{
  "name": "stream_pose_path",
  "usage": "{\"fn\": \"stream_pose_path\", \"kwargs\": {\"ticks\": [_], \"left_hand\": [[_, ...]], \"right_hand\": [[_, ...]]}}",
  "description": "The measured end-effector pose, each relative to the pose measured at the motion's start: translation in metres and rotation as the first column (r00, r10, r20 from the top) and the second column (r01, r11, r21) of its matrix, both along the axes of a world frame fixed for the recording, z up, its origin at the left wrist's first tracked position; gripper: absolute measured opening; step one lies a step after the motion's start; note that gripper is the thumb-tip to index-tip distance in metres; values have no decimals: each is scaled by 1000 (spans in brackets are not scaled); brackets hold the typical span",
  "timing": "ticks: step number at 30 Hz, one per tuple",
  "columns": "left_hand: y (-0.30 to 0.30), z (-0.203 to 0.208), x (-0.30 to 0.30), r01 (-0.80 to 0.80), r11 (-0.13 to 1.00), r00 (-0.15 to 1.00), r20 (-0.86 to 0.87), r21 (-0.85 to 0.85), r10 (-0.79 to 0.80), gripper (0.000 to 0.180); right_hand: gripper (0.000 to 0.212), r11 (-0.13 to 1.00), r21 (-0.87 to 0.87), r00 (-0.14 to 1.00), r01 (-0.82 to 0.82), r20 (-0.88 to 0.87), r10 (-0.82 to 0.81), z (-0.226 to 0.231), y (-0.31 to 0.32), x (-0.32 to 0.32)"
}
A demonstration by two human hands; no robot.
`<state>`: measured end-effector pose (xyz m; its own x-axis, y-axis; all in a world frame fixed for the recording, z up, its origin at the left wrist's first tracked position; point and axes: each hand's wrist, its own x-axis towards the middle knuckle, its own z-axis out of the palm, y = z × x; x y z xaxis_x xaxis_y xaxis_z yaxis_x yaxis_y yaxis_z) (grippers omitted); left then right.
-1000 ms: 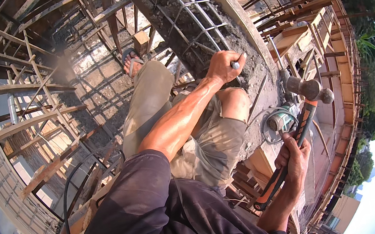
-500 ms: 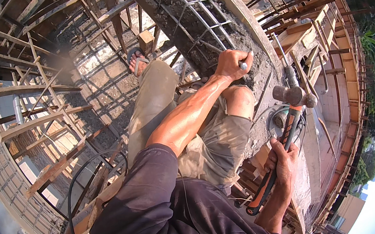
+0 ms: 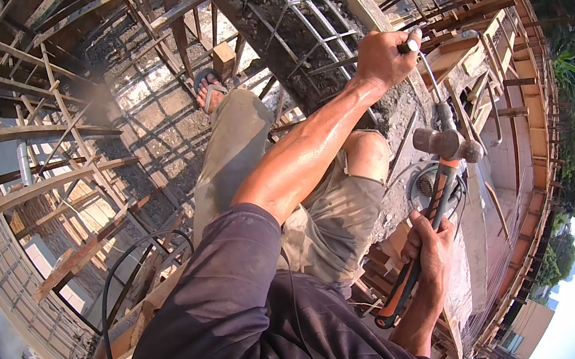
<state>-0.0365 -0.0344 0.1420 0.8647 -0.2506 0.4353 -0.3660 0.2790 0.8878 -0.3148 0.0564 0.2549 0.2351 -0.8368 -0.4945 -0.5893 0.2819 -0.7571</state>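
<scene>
My left hand (image 3: 387, 59) is closed around a steel chisel (image 3: 332, 66). Its round struck end pokes out past my thumb, and the rest points left over the reinforcing bars (image 3: 314, 18) in the rough concrete beam (image 3: 276, 55). Whether the tip touches concrete, I cannot tell. Lower right, my right hand (image 3: 428, 246) grips a hammer (image 3: 444, 186) midway along its black and orange handle. The steel head is up, beside a grey power tool (image 3: 425, 184) lying on the concrete, and stays apart from the chisel.
Timber props and planks (image 3: 43, 134) fill the left, with open drops between them. My sandalled foot (image 3: 211, 93) rests near a wooden post. A black cable (image 3: 109, 303) loops at lower left. Wooden formwork (image 3: 535, 135) curves along the right, with trees beyond.
My left hand has moved up and to the right with the chisel, away from my knee. The right hand and hammer have barely shifted.
</scene>
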Motion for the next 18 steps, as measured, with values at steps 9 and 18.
{"fn": "stream_pose_path", "kwargs": {"ticks": [9,18], "left_hand": [[22,-14,-17,48,995,995,96,-82,-40,44],[54,-51,-59,165,984,967,183,68,-175,41]], "right_hand": [[24,999,53,1000,-13,23,11,-3,5,3],[22,998,59,1000,-15,17,14,-5,15,-3]]}}
